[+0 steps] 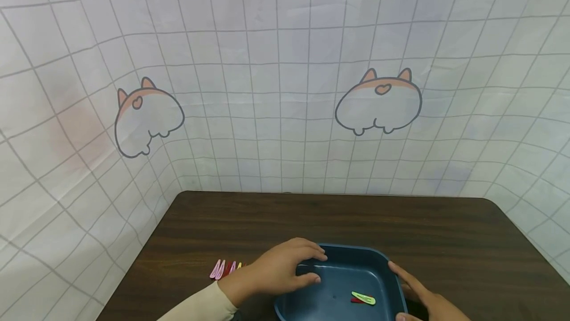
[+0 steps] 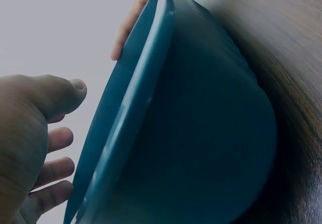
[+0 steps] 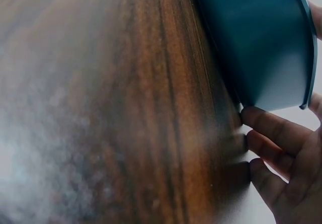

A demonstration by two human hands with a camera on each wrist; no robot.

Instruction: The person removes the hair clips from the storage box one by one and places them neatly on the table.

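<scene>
A dark blue plastic basin [image 1: 329, 306] stands on the table with a light green snap hair clip [image 1: 364, 298] and a red hair clip [image 1: 356, 300] lying together inside. Over its left rim hovers my left hand [image 1: 278, 269], fingers loosely bent, thumb apart from them, nothing between them. The left wrist view has this hand [image 2: 30, 133] beside the basin's rim [image 2: 126, 103]. On the opposite side, my right hand [image 1: 427, 296] holds the basin's wall, index finger along the rim. In the right wrist view, its other fingers [image 3: 276, 133] reach the wall's lower edge.
Left of the basin, a row of pink [image 1: 217, 269], red and yellow hair clips lies on the dark wood table [image 1: 267, 212], partly hidden behind the left forearm. A white grid-patterned cloth [image 1: 267, 88] hangs around the table's back and sides.
</scene>
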